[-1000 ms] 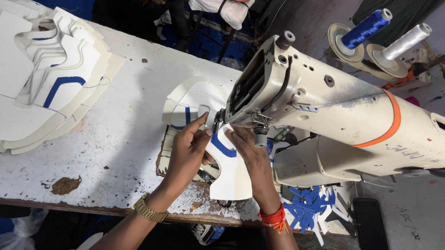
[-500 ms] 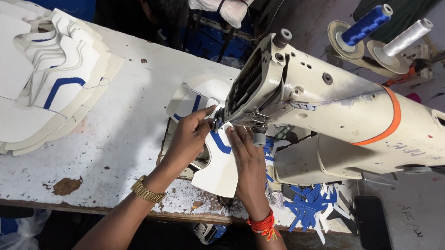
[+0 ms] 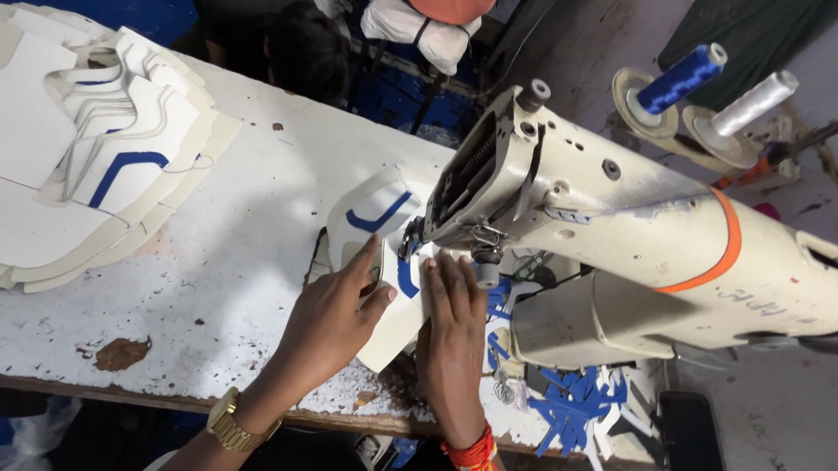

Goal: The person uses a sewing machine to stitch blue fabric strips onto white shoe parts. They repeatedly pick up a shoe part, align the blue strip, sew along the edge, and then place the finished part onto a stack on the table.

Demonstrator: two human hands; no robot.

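Note:
A white shoe-upper piece with blue trim (image 3: 374, 218) lies on the white table (image 3: 225, 270) under the head of a cream sewing machine (image 3: 623, 228). My left hand (image 3: 333, 313) lies flat on the piece's left side, fingers spread, a gold watch on the wrist. To its right, my right hand (image 3: 451, 313) presses the piece down with fingers straight, pointing at the needle area (image 3: 483, 261). A red and orange thread band is on that wrist.
A stack of white and blue cut shoe pieces (image 3: 82, 164) sits at the table's far left. Blue (image 3: 681, 78) and white (image 3: 753, 103) thread spools stand behind the machine. Blue scraps (image 3: 574, 411) lie by the front edge. Another person sits beyond the table (image 3: 310, 44).
Both hands have shifted a little forward and to the right with the piece, pushing it further under the machine head. The camera has also moved closer.

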